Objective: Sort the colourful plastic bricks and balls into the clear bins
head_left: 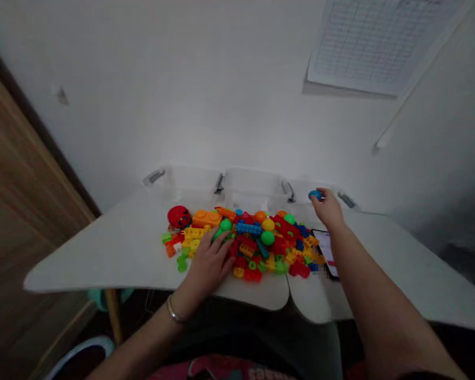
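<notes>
A blue ball (315,195) is pinched in the fingertips of my right hand (329,209), above the right-hand clear plastic bin (303,186). My left hand (210,259) lies with fingers spread on the left part of a heap of colourful toy blocks and balls. Close to its fingertips are a green ball (225,225) and a yellow brick (196,233). Further right in the heap I see a blue brick (248,228), a yellow ball (268,225) and another green ball (267,238). A large orange brick (206,218) and a red ball (179,216) lie at the far left.
Two more clear bins, the left (190,177) and the middle (255,182), stand along the wall behind the heap. A phone (325,248) lies under my right forearm. The white tabletop (114,248) has a seam near the front. Printed paper (372,47) hangs above.
</notes>
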A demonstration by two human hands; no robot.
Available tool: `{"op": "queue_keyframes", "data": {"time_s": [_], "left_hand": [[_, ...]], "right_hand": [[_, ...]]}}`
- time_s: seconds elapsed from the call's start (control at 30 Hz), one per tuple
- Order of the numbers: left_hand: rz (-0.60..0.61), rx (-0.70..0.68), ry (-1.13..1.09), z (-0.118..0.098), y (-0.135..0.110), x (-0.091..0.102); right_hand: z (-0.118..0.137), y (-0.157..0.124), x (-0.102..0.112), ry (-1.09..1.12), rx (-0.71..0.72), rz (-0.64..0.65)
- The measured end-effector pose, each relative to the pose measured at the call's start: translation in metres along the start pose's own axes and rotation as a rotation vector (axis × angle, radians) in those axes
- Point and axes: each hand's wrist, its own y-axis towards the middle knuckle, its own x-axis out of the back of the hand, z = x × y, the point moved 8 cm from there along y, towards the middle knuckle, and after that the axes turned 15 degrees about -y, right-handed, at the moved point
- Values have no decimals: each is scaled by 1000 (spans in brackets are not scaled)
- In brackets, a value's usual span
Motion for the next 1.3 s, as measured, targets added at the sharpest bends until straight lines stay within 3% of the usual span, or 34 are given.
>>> {"op": "queue_keyframes", "data": {"time_s": [0.13,0.23,0.47,0.57,0.63,0.73,0.8,0.9,1.0,1.1,1.3], "left_hand": [[-22,8,-12,0,-1,2],[-32,16,-20,0,0,3],[-39,25,-57,1,0,3],[-41,24,-60,3,0,4],[-35,25,-51,4,-1,3],[-24,33,-36,4,-1,2],[-20,39,-37,4,0,2],[-20,43,-47,2,1,2],[-19,42,-52,1,2,2],[-23,38,-55,1,2,2],[-33,39,-67,1,2,3]], "right_hand": [[6,1,-10,-202,41,93],[9,-2,-9,-257,70,49],[11,-5,-10,-260,133,39],[13,-4,-6,-150,155,44],[18,-10,8,-4,196,-69],[24,-37,40,203,258,-362],[29,-60,49,299,301,-445],[35,-84,37,398,311,-351],[39,-93,11,338,275,-199],[42,-93,-8,209,250,-113],[48,-82,-17,48,256,-30]]}}
